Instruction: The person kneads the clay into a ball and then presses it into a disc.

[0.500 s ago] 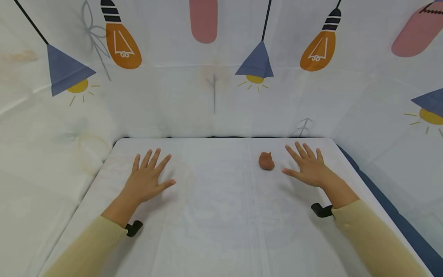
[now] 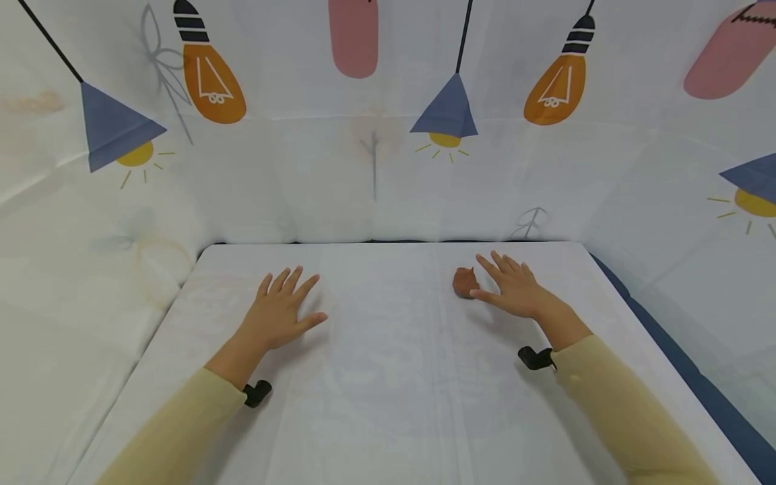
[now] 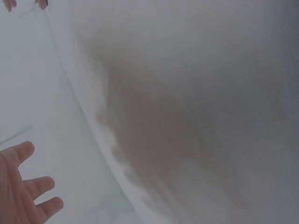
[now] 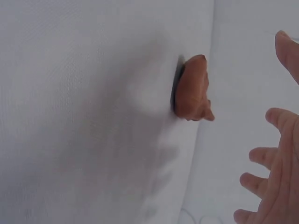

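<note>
A small reddish-brown lump (image 2: 465, 283), like modelling clay with a pointed tip, sits on the white-covered table (image 2: 388, 377) right of its middle. My right hand (image 2: 515, 289) hovers just right of it with fingers spread. In the head view its thumb overlaps the lump's edge; in the right wrist view a gap shows between the lump (image 4: 192, 88) and the fingers (image 4: 264, 156). Over the table's left part my left hand (image 2: 275, 320) is held with spread fingers and grips nothing. The left wrist view catches some of its fingers (image 3: 42, 186) and its shadow on the cloth.
A white sheet (image 2: 291, 168) printed with lamps and bulbs hangs behind the table and along its sides. Dark blue material (image 2: 691, 367) shows past the table's right edge. Each wrist carries a small black device (image 2: 535, 358) below the sleeve cuff.
Both hands have moved inward over the table. The right hand has come left, close to the clay-like lump; the left hand has shifted right. The lump stays in place.
</note>
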Demonstrator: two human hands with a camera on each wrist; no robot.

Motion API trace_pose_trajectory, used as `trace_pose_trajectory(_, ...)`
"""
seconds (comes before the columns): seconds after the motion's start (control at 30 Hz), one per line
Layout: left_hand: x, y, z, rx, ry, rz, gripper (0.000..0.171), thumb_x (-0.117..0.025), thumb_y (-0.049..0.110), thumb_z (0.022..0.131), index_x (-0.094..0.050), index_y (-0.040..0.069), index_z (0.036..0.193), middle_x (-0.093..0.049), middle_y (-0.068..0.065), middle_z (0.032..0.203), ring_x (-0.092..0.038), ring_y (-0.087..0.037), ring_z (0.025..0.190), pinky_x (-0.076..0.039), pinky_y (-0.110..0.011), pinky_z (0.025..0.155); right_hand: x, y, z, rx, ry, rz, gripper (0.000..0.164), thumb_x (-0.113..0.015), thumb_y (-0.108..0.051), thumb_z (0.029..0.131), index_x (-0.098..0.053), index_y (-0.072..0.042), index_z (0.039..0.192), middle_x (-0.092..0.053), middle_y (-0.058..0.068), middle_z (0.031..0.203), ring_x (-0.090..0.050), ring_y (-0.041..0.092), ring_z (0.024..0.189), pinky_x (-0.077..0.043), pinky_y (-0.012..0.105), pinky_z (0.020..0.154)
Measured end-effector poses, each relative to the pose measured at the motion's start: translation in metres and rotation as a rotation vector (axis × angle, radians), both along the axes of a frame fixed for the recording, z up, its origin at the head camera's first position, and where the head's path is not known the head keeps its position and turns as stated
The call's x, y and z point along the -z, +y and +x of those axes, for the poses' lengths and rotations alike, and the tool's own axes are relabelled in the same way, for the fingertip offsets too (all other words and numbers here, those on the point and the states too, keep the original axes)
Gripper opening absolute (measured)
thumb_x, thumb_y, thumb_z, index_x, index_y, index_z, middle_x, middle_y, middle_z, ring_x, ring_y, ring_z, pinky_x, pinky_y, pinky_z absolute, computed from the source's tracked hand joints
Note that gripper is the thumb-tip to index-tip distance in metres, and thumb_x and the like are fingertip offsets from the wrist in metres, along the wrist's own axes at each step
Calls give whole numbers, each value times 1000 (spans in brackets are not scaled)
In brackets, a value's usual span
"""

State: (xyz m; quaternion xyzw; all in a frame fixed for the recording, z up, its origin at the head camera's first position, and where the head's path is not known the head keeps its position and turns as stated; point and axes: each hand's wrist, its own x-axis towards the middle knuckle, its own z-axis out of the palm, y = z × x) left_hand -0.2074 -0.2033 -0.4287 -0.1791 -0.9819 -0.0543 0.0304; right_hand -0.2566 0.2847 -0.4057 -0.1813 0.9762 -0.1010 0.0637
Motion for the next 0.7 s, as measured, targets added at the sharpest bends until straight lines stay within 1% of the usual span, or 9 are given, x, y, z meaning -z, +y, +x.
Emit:
trace_pose_trajectory(0.17, -1, 10, -1, 19, -16, 33, 84, -45, 71, 95, -31, 18, 158, -24, -21, 162, -19, -44, 148, -6, -62, 117, 8, -7, -8, -4, -37, -44, 89, -46, -66, 97, -14, -15, 162, -8, 26, 164, -8, 50, 148, -6, 69, 114)
trace_pose_trajectory(0.27, -2, 17, -1, 34, -33, 57, 82, -48, 68, 96, -33, 15, 157, -27, -23, 160, -26, -45, 145, -11, -62, 117, 12, -10, -11, -5, -60, -80, 88, -47, -66, 97, -15, -14, 162, -10, 26, 164, -11, 52, 146, -12, 70, 112)
trace_pose_trajectory(0.4, 0, 24, -3, 48, -62, 64, 82, -47, 68, 96, -33, 14, 157, -29, -22, 159, -31, -45, 143, -15, -61, 117, 16, -14, -15, -1, -89, -121, 87, -52, -61, 98, -18, -12, 161, -12, 27, 163, -15, 54, 145, -18, 72, 109)
trace_pose_trajectory(0.6, 6, 34, -9, 49, -85, 74, 80, -46, 67, 97, -34, 14, 156, -32, -21, 158, -35, -44, 141, -23, -60, 115, 24, -20, -24, -14, -101, -121, 87, -56, -55, 98, -19, -8, 160, -17, 29, 161, -19, 54, 143, -23, 68, 111)
trace_pose_trajectory(0.7, 7, 38, -11, 45, -96, 86, 79, -46, 66, 98, -36, 13, 155, -34, -21, 158, -36, -44, 140, -26, -60, 114, 25, -23, -27, -22, -95, -119, 86, -58, -52, 98, -20, -5, 159, -21, 29, 159, -23, 53, 142, -24, 65, 112)
